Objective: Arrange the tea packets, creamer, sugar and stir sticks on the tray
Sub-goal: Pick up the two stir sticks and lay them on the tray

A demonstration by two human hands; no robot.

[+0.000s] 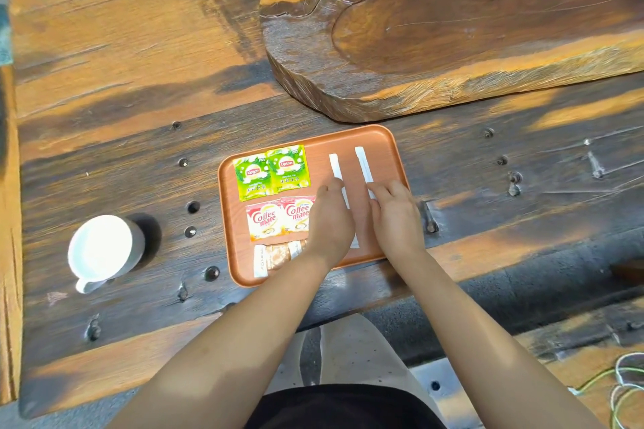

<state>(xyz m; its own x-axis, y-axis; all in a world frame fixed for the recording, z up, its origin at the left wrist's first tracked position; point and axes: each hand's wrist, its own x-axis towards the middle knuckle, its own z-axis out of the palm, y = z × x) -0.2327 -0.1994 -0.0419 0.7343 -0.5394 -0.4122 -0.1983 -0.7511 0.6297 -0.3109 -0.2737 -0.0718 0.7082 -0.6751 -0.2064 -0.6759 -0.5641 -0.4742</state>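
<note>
An orange-brown tray (pixel 380 139) lies on the dark wooden table. Two green Lipton tea packets (pixel 271 171) sit side by side at its far left. Below them lie two red-and-white Coffee mate creamer packets (pixel 275 219), then brown sugar sachets (pixel 275 256) along the near left edge. Two white wrapped stir sticks stand lengthwise on the right half. My left hand (pixel 331 219) rests flat with its fingertips on the left stir stick (pixel 335 167). My right hand (pixel 395 211) presses its fingertips on the right stir stick (pixel 363 164). Both hands hide the sticks' near ends.
A white cup (pixel 102 251) stands on the table left of the tray. A thick carved wooden slab (pixel 453 28) rises just behind the tray. Metal bolts stud the tabletop. Cables (pixel 627 383) lie at the lower right, below the table's near edge.
</note>
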